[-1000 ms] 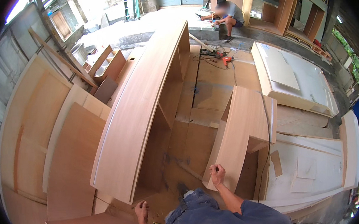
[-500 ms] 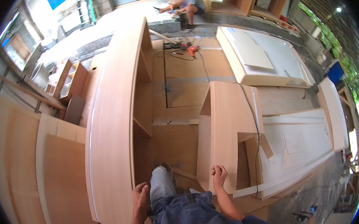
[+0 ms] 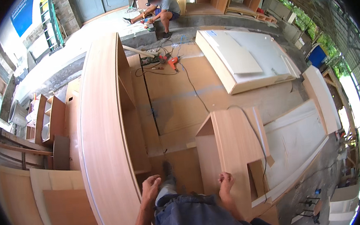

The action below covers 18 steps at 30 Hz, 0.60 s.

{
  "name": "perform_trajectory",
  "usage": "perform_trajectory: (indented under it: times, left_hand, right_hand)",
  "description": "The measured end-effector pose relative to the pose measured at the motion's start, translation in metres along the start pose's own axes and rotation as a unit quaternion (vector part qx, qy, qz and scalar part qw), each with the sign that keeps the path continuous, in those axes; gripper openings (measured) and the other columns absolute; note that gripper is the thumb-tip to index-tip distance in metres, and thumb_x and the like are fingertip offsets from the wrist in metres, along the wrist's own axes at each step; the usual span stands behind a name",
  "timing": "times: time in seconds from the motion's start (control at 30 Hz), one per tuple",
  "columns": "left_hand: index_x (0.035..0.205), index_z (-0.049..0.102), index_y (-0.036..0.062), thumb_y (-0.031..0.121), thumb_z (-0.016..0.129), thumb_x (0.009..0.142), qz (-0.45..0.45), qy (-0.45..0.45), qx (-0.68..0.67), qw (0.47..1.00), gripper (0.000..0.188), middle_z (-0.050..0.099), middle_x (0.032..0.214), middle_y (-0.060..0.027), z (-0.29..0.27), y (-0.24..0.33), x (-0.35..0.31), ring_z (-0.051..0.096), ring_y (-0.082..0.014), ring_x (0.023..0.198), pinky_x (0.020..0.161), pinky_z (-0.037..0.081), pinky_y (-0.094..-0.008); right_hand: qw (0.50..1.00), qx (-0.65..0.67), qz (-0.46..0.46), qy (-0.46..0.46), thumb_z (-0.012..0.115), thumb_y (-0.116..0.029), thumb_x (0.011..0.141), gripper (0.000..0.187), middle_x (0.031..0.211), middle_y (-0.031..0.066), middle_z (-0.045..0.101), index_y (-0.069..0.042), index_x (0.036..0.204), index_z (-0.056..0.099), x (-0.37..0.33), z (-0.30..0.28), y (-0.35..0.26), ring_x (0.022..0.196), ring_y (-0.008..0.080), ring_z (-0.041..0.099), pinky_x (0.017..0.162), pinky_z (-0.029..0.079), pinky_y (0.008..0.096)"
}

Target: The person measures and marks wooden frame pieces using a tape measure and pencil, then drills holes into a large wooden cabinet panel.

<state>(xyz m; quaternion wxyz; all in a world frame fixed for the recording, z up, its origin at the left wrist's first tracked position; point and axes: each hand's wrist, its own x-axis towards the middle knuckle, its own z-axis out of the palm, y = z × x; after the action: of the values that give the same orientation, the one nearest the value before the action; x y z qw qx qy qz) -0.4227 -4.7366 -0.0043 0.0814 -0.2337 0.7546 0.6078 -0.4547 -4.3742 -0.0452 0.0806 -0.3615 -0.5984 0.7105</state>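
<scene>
My left hand (image 3: 151, 186) hangs beside the inner edge of a long pale wood-grain cabinet (image 3: 101, 131) lying on the floor; its fingers are loosely bent and apart, with nothing seen in them. Over the near part of a smaller wood-grain cabinet (image 3: 236, 133) is my right hand (image 3: 225, 182), its fingers curled in with no object showing. Whether either hand touches a cabinet, I cannot tell. Between the two cabinets one of my feet (image 3: 168, 172) is stretched forward. A dark cable (image 3: 253, 128) lies across the smaller cabinet's top.
Ahead on the floor sheet lie an orange power tool (image 3: 172, 63) and tangled cords. A large white-topped panel box (image 3: 243, 61) stands at the far right. Another person (image 3: 163, 11) sits on a raised step, working with their hands. Wood panels (image 3: 64, 206) lean at the left.
I have stepped forward between the cabinets, and my view has swung so that the far scene shifts left. Both hands have moved along with me; nothing has been picked up.
</scene>
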Motion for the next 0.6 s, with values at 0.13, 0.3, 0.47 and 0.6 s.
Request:
perform_trajectory:
  times: [0.13,0.3,0.47,0.6]
  left_hand:
    - [0.117,0.073,-0.0055,0.02,0.068,0.096,0.029,0.02,0.049,0.998,0.034,0.075,0.112,-0.0183,-0.038,0.022,0.102,0.071,-0.0221,0.104,0.093,0.054,-0.0342]
    - [0.117,0.073,-0.005,0.019,0.068,0.096,0.021,0.02,0.032,0.999,0.033,0.075,0.112,-0.0176,-0.05,0.087,0.207,0.071,-0.021,0.103,0.092,0.054,-0.0328]
    - [0.12,0.073,-0.0027,0.023,0.069,0.096,0.02,-0.082,0.058,0.995,0.035,0.076,0.11,-0.016,-0.006,0.138,0.282,0.071,-0.021,0.102,0.092,0.054,-0.0332]
    - [0.12,0.073,-0.0015,0.025,0.071,0.095,-0.001,-0.15,0.098,0.984,0.037,0.076,0.11,-0.0149,0.026,0.154,0.363,0.071,-0.0209,0.101,0.091,0.055,-0.0337]
  right_hand:
    - [0.996,-0.036,-0.04,-0.073,0.065,-0.016,0.098,0.014,0.082,0.0066,0.069,-0.002,0.097,0.067,0.016,0.081,-0.037,0.062,0.012,0.06,0.056,0.046,0.0252]
    - [0.995,-0.054,-0.066,-0.043,0.064,-0.014,0.099,0.014,0.084,0.0068,0.071,-0.001,0.1,0.068,0.035,0.128,-0.058,0.063,0.0102,0.06,0.059,0.047,0.0246]
    - [0.999,-0.019,-0.028,0.04,0.067,-0.016,0.098,0.015,0.082,0.0076,0.072,-0.001,0.098,0.067,0.078,0.169,-0.055,0.061,0.0109,0.06,0.058,0.048,0.0245]
    - [0.999,-0.005,-0.009,0.042,0.067,-0.016,0.097,0.016,0.082,0.009,0.072,0.0,0.098,0.069,0.149,0.236,-0.062,0.061,0.0124,0.06,0.057,0.047,0.0243]
